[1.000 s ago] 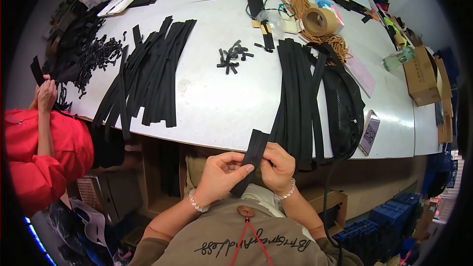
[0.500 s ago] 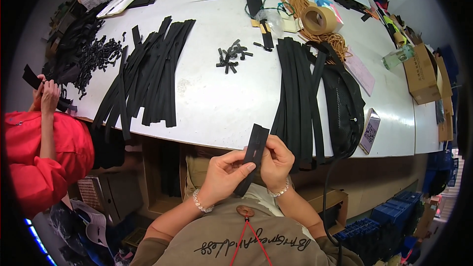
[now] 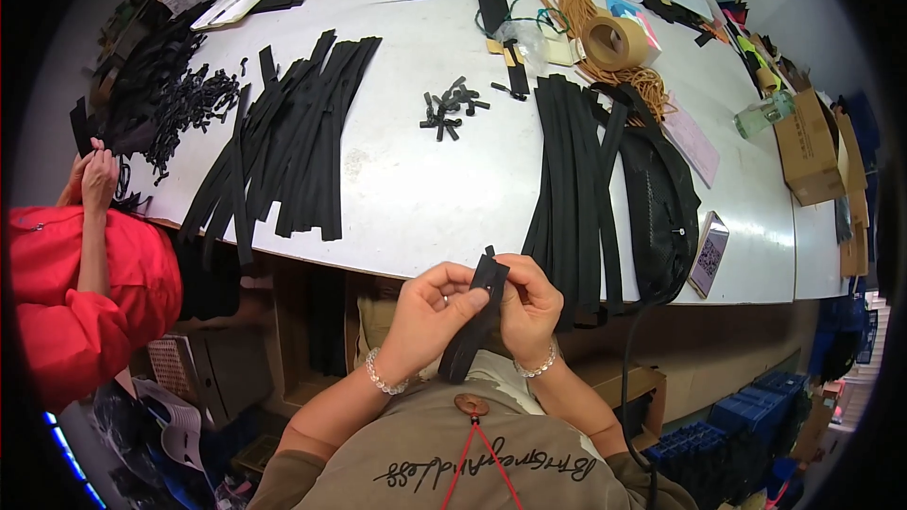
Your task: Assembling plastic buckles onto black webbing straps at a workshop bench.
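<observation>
A black fabric strip [image 3: 461, 351] is held up in front of my chest, just off the table's near edge. Its lower end hangs toward my lap. My left hand [image 3: 427, 319] grips it from the left, thumb pressed flat on its face. At the upper right edge, my right hand [image 3: 531, 314] pinches the strip between thumb and fingers; those fingertips are partly hidden behind it. Right of centre on the table lies a bundle of similar strips [image 3: 564, 189]. Beyond my hands sits a small pile of short black pull-like pieces [image 3: 453, 109].
A larger heap of black strips [image 3: 302, 142] lies left on the white table [image 3: 406, 198]. A black bag [image 3: 657, 212], a phone [image 3: 709, 255] and a tape roll [image 3: 612, 42] are on the right. At the left, a co-worker in red [image 3: 94, 293] handles black pieces.
The strip has tilted and its upper end has folded or turned between my fingers. My left hand has shifted slightly up. The co-worker's hands have moved a little.
</observation>
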`<state>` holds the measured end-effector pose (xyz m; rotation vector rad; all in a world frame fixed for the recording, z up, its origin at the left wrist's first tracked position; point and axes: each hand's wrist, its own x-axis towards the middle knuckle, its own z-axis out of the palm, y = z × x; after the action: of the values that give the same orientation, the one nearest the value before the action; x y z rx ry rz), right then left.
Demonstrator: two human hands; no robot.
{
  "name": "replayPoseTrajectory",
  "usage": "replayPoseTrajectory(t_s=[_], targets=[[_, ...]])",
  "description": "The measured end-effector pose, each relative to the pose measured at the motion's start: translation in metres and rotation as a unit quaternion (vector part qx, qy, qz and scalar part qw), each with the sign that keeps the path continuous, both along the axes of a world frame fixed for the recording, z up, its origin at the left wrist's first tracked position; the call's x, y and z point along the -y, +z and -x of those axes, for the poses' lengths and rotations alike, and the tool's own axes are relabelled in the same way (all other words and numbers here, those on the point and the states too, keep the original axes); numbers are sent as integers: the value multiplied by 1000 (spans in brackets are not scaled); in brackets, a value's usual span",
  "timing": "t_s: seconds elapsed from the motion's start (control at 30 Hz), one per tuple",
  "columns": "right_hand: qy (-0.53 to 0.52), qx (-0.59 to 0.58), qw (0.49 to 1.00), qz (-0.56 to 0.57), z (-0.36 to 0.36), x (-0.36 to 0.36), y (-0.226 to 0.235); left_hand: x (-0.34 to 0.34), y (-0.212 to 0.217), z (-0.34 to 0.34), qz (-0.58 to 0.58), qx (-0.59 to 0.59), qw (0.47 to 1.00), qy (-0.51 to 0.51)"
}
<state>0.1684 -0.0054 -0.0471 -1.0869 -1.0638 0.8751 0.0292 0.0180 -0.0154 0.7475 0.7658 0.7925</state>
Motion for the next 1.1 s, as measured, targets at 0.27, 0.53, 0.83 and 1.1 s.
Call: replayPoseTrajectory(t_s=[0.27, 0.53, 0.83, 1.1], targets=[[-17, 14, 1000, -17, 2, 2, 4, -4, 6, -9, -42, -26, 997, 53], [-33, -65, 997, -6, 8, 2, 0, 0, -3, -16, -72, -25, 993, 92], [-38, -128, 991, 29, 11, 1, 0, 1, -10, -18, -90, -40, 990, 100], [-38, 3, 997, -67, 4, 3, 6, 2, 13, -12, -130, -18, 987, 97]])
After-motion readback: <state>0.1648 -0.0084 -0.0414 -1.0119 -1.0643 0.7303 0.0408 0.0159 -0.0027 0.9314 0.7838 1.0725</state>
